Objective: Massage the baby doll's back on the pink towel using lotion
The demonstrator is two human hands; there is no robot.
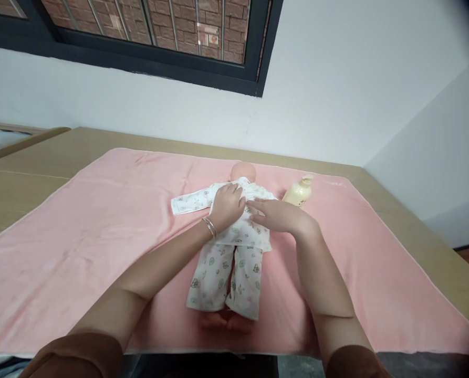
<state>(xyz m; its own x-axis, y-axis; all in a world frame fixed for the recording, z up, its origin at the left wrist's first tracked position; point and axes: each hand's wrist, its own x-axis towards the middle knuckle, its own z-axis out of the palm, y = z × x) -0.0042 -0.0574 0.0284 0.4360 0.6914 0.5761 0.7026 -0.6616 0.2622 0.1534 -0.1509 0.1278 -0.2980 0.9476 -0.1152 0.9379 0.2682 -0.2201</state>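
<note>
A baby doll [242,172] in white patterned pyjamas [226,273] lies on its back on a pink towel [100,226], head toward the wall. My left hand [227,206], with bangles at the wrist, rests on the doll's chest with fingers curled over the fabric. Beside it, my right hand [275,214] lies flat on the chest, fingers stretched toward the left. Neither hand lifts anything. The doll's left sleeve stretches out to the left; its bare feet show at the towel's near edge.
A cream pump bottle [298,191] lies on the towel just right of the doll's head. The towel covers a wooden table [29,168] set against a white wall under a dark-framed window [159,42]. A wooden rail shows at far left.
</note>
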